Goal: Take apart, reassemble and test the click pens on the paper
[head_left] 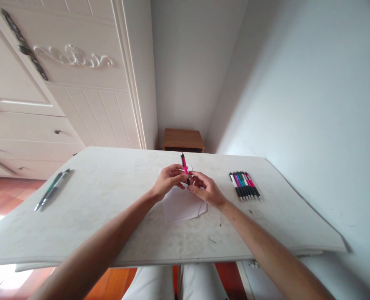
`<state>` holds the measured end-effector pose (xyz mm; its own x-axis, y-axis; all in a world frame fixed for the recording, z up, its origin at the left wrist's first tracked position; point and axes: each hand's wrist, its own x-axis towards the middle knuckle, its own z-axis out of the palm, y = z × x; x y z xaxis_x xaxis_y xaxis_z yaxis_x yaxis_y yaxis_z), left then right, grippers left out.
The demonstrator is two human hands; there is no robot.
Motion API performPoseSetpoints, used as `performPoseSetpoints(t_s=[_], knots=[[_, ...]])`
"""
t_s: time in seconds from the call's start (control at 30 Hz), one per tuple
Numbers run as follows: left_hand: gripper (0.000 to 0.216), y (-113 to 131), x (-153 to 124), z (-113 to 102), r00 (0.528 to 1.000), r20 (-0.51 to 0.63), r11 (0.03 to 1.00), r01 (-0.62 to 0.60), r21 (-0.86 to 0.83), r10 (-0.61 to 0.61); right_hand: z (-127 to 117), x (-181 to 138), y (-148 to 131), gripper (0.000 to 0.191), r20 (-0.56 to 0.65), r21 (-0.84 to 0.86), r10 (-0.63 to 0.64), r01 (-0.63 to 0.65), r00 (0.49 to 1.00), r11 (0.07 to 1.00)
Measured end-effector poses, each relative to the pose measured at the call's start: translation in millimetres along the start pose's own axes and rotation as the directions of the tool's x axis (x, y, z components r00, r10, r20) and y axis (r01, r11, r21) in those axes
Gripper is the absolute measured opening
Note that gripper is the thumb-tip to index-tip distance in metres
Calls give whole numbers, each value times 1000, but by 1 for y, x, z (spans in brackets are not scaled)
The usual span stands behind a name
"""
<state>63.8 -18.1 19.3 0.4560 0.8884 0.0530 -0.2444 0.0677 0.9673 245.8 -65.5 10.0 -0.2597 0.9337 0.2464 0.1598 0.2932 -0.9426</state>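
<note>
Both my hands meet over the middle of a white table (110, 233). My left hand (169, 180) and my right hand (205, 188) pinch a pink and black pen (184, 166) between their fingertips. The pen stands nearly upright, its upper end pointing away from me. Under my hands lie sheets of white paper (180, 207).
A row of several pens (245, 185) in pink, teal and black lies on the table to the right. Two dark pens (52, 189) lie near the left edge. A white wardrobe (63, 83) stands at the left, a wooden bedside cabinet (183, 140) beyond the table, a wall on the right.
</note>
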Motion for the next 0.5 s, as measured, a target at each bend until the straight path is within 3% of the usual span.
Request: performPoseSetpoints(t_s=[0.17, 0.37, 0.5], knots=[[34, 0, 3, -3, 997, -70, 998, -34, -50, 30, -1, 1, 4, 54, -17, -26, -9, 8, 1000, 1000], [33, 3, 4, -2, 995, -99, 987, -36, -154, 21, -4, 6, 7, 34, -167, 0, 62, -63, 984, 998], [30, 4, 4, -1, 997, -73, 989, -30, -147, 20, -8, 9, 4, 38, -237, 13, 53, -51, 970, 999]])
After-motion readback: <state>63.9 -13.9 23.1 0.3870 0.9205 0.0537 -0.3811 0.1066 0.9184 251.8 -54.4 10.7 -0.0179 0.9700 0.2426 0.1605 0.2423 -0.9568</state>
